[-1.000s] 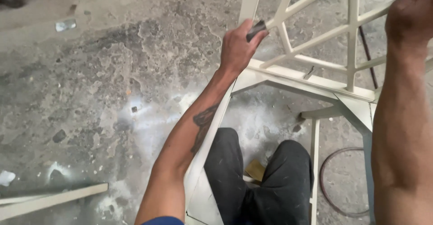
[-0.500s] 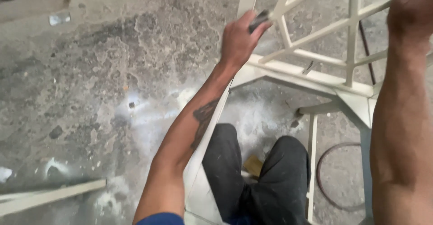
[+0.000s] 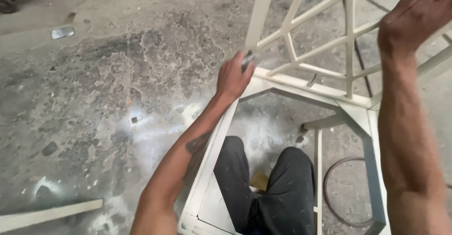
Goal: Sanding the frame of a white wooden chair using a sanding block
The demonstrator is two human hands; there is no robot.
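Cream-painted metal frame (image 3: 301,77), angular lattice of flat bars and thin rods, stands over a rough, stained concrete floor (image 3: 117,75) dusted with white powder. Left hand (image 3: 234,77) is clenched on a small dark sanding pad (image 3: 247,60), pressed against the frame's left upright bar just above the corner joint; right hand (image 3: 414,16) sits at the frame's upper right with fingers loosely extended, contact point cut off by the edge, so can't tell if it grips. Dark trousers (image 3: 273,192) show through the frame below; a loose pale bar (image 3: 47,214) lies well apart, lower left.
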